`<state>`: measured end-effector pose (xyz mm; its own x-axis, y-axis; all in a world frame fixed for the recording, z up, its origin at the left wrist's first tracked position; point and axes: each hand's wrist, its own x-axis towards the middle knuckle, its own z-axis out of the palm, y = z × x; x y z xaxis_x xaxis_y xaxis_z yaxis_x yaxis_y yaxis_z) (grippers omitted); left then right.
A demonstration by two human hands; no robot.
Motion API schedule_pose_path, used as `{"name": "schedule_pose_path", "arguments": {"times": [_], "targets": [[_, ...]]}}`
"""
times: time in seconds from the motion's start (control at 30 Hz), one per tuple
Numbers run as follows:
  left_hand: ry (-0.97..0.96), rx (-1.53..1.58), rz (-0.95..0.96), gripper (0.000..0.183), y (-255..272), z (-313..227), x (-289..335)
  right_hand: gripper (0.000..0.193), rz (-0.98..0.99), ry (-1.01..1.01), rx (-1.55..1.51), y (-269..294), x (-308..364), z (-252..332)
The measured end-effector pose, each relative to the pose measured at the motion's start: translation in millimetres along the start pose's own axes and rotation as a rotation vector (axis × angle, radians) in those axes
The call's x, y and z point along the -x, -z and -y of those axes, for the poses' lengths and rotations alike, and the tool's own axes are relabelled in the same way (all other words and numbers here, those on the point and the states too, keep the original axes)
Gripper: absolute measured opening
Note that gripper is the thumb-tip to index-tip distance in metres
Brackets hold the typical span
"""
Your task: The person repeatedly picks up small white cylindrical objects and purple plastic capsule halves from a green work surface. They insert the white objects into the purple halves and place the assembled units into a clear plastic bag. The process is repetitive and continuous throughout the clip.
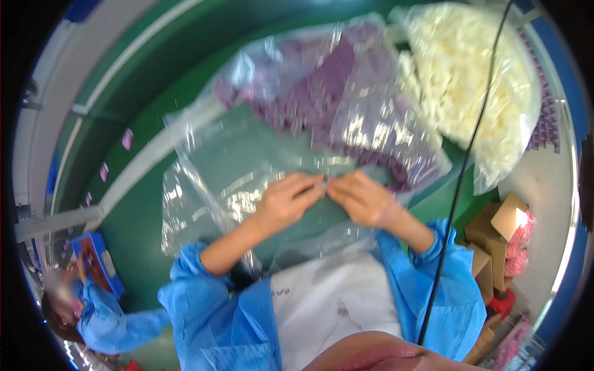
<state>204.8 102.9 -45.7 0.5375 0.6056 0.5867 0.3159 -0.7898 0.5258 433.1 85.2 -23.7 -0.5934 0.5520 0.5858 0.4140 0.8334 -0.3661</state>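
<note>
My left hand [289,199] and my right hand [362,198] meet fingertip to fingertip above the green table. Both have their fingers closed in a pinch. Something small sits between the fingertips, too small and blurred to name. Just beyond my hands, small purple pieces [306,96] lie heaped in and around a large clear plastic bag [380,127]. A strand of these pieces reaches close to my right hand. Clear plastic sheeting [235,191] spreads under and to the left of my hands.
A clear bag full of cream-white pieces [464,74] stands at the far right. A dark cable [473,142] crosses the view. Cardboard boxes [486,238] and a bag of pink pieces [518,250] are at right. At lower left, a person [111,315] reaches into a blue tray [113,278].
</note>
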Motion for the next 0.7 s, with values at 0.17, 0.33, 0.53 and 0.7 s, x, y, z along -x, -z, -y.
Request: {"name": "schedule_pose_path", "arguments": {"times": [0.17,0.33,0.53,0.7], "targets": [[0.016,0.029,-0.005,0.020,3.5,-1.0,-2.5,0.029,0.068,0.003,-0.057,4.7,-10.1,-6.6],[0.068,0.129,-0.054,0.022,11.4,-4.1,-15.8,0.029,-0.018,0.003,-0.064,11.6,-18.6,-6.7],[0.053,0.127,-0.045,0.020,4.6,11.3,-2.5,0.022,-0.007,-0.064,-0.041,-4.6,-25.1,-0.9],[-0.034,0.122,-0.052,0.017,5.8,16.3,3.1,0.020,-0.041,-0.044,0.015,-12.5,-23.8,3.7]]}}
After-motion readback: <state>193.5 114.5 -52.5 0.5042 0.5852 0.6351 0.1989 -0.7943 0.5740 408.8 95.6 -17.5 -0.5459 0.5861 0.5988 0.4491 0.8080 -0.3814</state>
